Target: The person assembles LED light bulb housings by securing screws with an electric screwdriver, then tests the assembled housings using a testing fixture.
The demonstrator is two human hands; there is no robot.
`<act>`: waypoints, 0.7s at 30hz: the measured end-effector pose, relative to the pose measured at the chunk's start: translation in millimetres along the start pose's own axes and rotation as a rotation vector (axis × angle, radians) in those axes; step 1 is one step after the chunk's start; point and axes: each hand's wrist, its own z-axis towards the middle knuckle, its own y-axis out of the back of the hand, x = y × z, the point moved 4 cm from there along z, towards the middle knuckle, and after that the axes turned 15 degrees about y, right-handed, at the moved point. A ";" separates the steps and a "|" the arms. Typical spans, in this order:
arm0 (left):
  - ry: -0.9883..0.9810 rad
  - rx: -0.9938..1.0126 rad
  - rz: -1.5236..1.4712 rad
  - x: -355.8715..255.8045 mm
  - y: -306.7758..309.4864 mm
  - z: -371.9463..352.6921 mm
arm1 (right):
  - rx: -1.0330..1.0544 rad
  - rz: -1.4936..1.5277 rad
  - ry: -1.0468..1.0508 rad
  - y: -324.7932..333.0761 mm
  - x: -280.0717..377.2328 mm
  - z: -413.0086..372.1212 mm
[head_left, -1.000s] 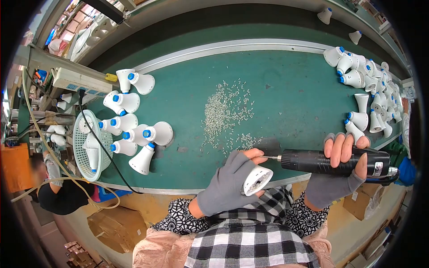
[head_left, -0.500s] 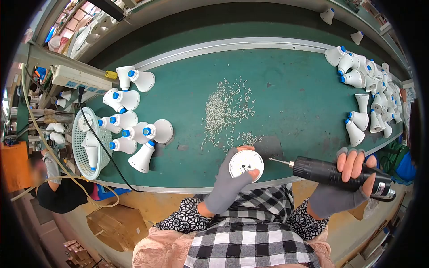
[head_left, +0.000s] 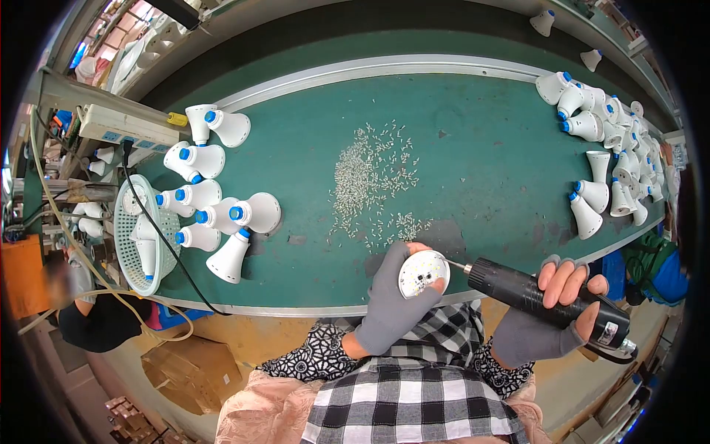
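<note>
A white lamp housing (head_left: 424, 273) with a round circuit board faces up in my left hand (head_left: 397, 300), thumb on its face, fingers behind its rim. In my right hand (head_left: 555, 311) is a black electric screwdriver (head_left: 518, 290), its bit pointing left with the tip at the housing's upper right rim. Whether the tip touches a screw is too small to tell. Both hands wear grey fingerless gloves. Many small screws (head_left: 359, 177) lie scattered on the green table (head_left: 488, 163), beyond my left hand.
White cone-shaped housings (head_left: 260, 212) with blue caps stand and lie at the left. More housings (head_left: 584, 126) crowd the right end. A pale green basket (head_left: 129, 255), a power strip (head_left: 122, 127) and a black cable are at the left edge. Another person's arm (head_left: 81, 285) shows beyond.
My left hand has moved right with the housing, and its face is tilted differently. The screwdriver has come left and its tip now meets the rim.
</note>
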 end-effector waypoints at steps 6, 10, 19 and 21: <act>0.024 0.001 0.022 0.2 -1.1 -0.5 | 0.018 -0.010 0.009 1.5 -1.2 0.9; 0.026 -0.004 0.027 2.3 -1.0 0.2 | -0.011 -0.013 0.015 -0.2 -1.3 -0.3; -0.019 -0.030 0.093 7.4 -1.8 1.5 | 0.020 -0.043 0.017 -0.4 -2.2 -0.2; -0.035 -0.033 0.110 6.9 -2.4 1.5 | 0.025 -0.047 0.019 -5.0 -2.4 -0.1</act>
